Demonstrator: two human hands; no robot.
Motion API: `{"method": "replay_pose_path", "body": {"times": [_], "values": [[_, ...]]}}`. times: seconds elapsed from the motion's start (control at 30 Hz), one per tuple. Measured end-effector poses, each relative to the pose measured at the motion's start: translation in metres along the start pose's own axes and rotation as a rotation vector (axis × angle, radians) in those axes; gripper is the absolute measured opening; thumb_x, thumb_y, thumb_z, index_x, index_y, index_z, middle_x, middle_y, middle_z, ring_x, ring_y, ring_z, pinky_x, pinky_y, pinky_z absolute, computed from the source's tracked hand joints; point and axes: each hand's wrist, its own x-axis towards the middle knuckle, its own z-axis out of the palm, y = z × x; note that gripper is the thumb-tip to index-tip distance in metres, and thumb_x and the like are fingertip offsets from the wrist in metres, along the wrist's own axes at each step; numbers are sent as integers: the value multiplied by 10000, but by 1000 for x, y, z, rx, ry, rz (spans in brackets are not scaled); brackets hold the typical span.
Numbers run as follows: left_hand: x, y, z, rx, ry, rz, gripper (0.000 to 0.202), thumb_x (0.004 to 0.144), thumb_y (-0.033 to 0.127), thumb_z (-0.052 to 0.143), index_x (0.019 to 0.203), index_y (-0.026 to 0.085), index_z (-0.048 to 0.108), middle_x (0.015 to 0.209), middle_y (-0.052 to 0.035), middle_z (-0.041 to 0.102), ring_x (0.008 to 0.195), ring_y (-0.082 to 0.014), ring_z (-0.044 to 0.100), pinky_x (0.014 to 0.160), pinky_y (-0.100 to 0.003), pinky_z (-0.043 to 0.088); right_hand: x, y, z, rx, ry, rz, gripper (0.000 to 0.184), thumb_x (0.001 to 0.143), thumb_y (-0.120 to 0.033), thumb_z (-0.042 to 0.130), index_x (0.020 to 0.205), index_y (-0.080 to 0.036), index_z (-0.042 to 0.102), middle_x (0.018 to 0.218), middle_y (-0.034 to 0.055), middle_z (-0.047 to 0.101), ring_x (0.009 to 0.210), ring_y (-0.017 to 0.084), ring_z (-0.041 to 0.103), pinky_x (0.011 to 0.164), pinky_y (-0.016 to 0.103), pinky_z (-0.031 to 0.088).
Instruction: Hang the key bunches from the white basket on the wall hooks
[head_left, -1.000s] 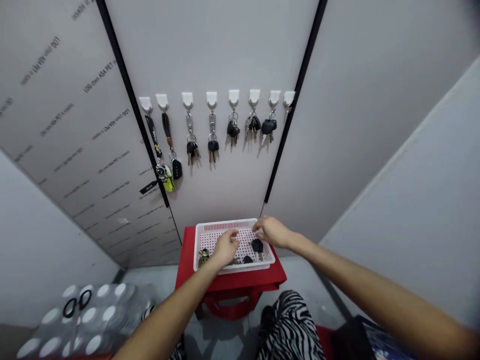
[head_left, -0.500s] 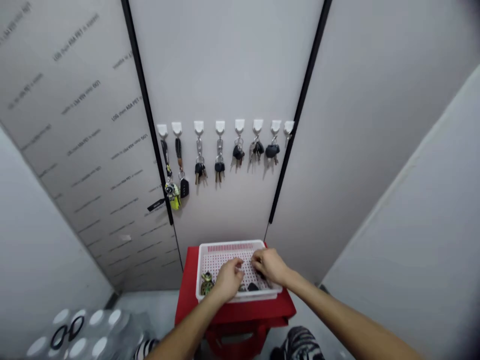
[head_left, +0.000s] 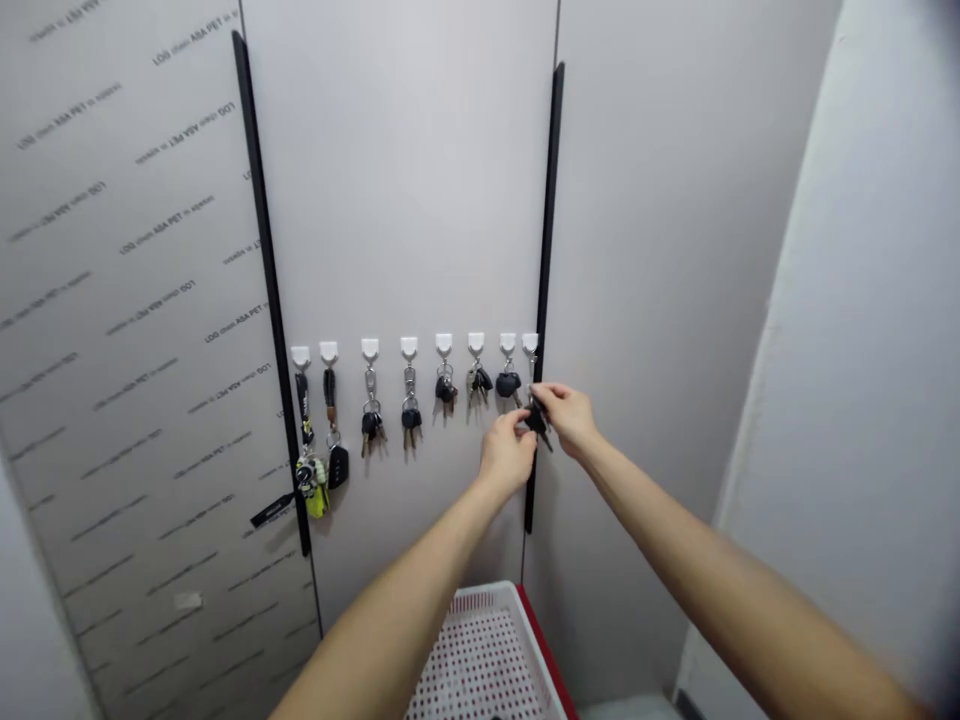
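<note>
My right hand (head_left: 568, 416) pinches the top of a bunch of keys (head_left: 539, 422) with a black fob, just below the rightmost white hook (head_left: 530, 343). From the lower left, my left hand (head_left: 509, 452) grips the same bunch between thumb and finger. A small metal piece shows between that hook and my fingers; whether it joins the bunch I cannot tell. Close by on the left hang keys with a rounded black fob (head_left: 508, 384) and another bunch of keys (head_left: 478, 382), each on its own hook.
More keys (head_left: 410, 420) hang in a row to the left, ending with a yellow-and-black key ring (head_left: 312, 482). Long black door handles (head_left: 550, 250) run down the grey panels. Below, a white perforated basket (head_left: 517, 610) rests on something red (head_left: 546, 650).
Both hands have risen from the basket to the rightmost hook, now with a bunch of keys between them. The view has tilted up, so the basket sits lower and is partly cut off.
</note>
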Motion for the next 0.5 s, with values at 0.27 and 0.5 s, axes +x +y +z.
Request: {"method": "replay_pose_path", "body": {"times": [0.27,0.5], "values": [[37,23,13,249,-40,4,374,610,147,409,977,127,478,913,-83,551,817,-157,495,746,-259,365,59,-15,1,-463,284,-120,276,580,-331,448,663,-117,600,596,58,589,543,126,504,487,206,348],[19,3,6,207,-67,-70,372,603,129,429,972,123,475,964,-89,518,801,-138,494,749,-247,361,44,-15,1,-810,208,-109,337,654,-327,339,644,-122,606,645,101,602,629,179,528,544,247,345]]}}
